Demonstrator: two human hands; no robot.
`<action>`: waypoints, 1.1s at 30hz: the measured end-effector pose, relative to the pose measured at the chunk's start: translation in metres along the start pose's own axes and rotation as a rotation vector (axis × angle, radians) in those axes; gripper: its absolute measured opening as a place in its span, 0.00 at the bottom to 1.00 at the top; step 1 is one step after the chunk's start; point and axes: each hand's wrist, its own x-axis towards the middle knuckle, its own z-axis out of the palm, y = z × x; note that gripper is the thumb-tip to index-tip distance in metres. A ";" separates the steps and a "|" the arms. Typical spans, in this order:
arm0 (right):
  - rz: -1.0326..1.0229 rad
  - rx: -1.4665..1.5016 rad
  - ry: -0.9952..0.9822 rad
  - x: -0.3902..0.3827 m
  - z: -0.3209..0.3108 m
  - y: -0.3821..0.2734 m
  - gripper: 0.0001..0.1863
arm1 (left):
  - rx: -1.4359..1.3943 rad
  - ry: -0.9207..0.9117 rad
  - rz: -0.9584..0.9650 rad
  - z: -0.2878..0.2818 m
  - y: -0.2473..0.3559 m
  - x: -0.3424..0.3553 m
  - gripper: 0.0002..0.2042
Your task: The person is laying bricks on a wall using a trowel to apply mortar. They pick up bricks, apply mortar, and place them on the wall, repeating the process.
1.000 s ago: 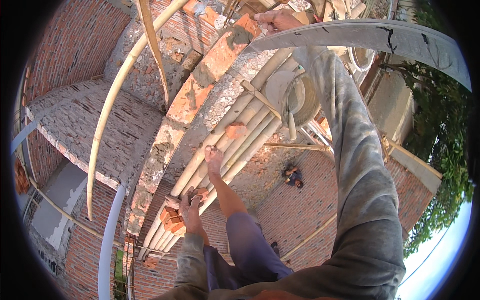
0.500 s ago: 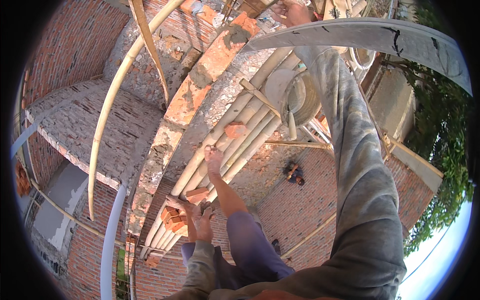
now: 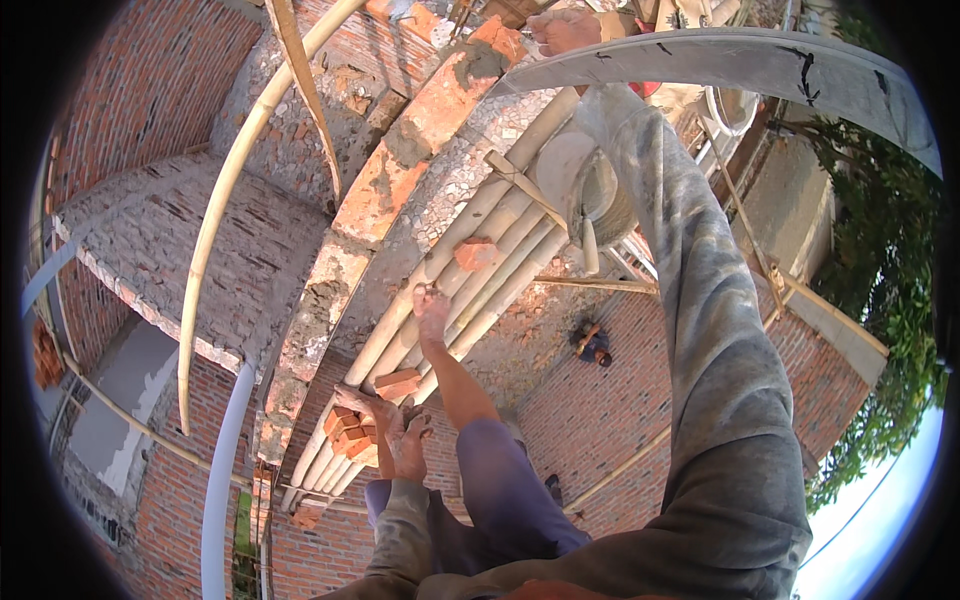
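My right arm reaches far forward, and my right hand (image 3: 565, 32) shows beyond a long grey flat bar (image 3: 730, 58) with black marks. The bar crosses in front of my wrist. The fingers look closed beside the far end of a brick wall top (image 3: 385, 195) with mortar patches; what they hold is hidden. My left hand (image 3: 407, 450) hangs near my knee with its fingers apart, holding nothing. Beside it, a stack of bricks (image 3: 350, 435) and a single brick (image 3: 398, 383) lie on bamboo poles (image 3: 455, 290). My bare feet rest on these poles.
A round bucket (image 3: 605, 195) and a broken brick piece (image 3: 476, 254) are farther along the poles. An upright bamboo pole (image 3: 225, 210) stands left of the wall. Far below, a person (image 3: 592, 345) is by a brick wall. A white bucket (image 3: 735, 110) is at the upper right.
My right hand has moved a little left, toward the wall top. The grey bar has shifted slightly in the view. My left hand stays near my knee.
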 end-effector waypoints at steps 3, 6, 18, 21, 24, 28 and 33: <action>0.320 0.015 0.002 0.002 0.046 0.026 0.16 | -0.002 0.007 -0.022 -0.002 -0.002 -0.001 0.28; 0.270 0.059 0.197 0.003 0.065 0.042 0.14 | 0.002 0.023 -0.034 -0.002 -0.001 -0.002 0.27; 0.414 0.914 -0.135 0.022 -0.009 -0.010 0.12 | 0.001 -0.016 -0.097 0.004 -0.010 0.005 0.23; 0.369 0.537 -0.068 0.027 0.008 -0.007 0.12 | -0.009 -0.017 -0.108 0.004 -0.007 0.005 0.24; 0.225 -0.015 0.030 0.020 0.024 -0.007 0.11 | -0.043 -0.010 -0.095 0.001 -0.002 0.003 0.25; 0.528 1.047 0.367 -0.003 0.028 -0.017 0.10 | -0.053 -0.013 -0.066 -0.004 0.000 0.003 0.26; 0.847 1.191 0.260 -0.005 0.014 -0.024 0.06 | -0.086 -0.002 -0.098 -0.008 -0.007 0.005 0.26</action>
